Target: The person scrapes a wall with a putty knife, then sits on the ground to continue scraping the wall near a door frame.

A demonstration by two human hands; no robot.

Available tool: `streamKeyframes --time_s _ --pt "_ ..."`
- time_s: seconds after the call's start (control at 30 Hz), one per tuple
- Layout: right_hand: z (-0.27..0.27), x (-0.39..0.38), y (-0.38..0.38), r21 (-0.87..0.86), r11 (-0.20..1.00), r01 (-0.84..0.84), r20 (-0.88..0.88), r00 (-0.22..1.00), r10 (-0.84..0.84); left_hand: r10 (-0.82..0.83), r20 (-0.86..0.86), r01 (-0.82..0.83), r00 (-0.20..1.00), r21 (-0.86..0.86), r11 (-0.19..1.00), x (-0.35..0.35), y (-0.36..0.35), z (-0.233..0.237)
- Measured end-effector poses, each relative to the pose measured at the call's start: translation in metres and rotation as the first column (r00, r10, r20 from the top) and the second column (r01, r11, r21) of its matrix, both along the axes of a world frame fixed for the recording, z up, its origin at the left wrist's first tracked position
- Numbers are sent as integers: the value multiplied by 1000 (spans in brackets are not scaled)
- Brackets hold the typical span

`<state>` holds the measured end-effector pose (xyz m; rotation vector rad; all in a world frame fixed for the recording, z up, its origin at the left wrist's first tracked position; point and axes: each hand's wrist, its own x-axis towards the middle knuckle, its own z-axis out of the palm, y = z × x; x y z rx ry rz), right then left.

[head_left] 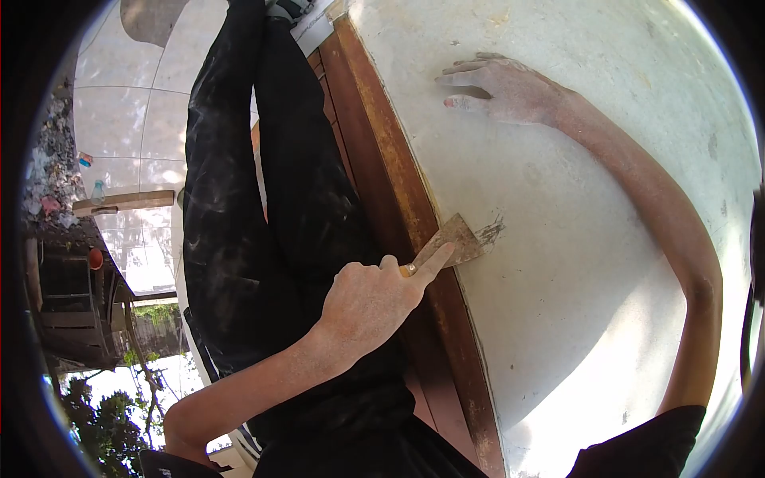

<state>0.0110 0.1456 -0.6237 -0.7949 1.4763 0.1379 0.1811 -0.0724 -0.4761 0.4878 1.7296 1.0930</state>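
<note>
My left hand [370, 303] is wrapped round the handle of a putty knife [456, 237], its index finger stretched along the blade. The blade's edge meets a pale, smooth surface [558, 207] just past its brown wooden border [398, 183]. Right at the blade's edge there is a dark, rough smear [491, 229]. Farther up, my right hand [506, 89] lies flat on the same pale surface with the thumb apart from the fingers and nothing held. Pale dust coats both hands. Most of the knife's handle is hidden inside my left hand.
My legs in dusty black trousers [231, 159] run alongside the wooden border. To the left are a tiled floor [111, 119], a wooden plank [131, 201], a small clear bottle [98, 191] and a heap of litter [52, 179]. Bright sunlight falls across the lower pale surface.
</note>
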Motion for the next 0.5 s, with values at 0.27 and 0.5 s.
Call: streamKeyframes --time_s 0.27,0.5 --pt "10 -4 -6 96 992 -82 12 997 82 71 422 -124 904 98 987 -17 27 25" --pt "94 -19 -28 -28 995 -99 -85 992 96 39 850 -477 526 257 841 -40 40 32"
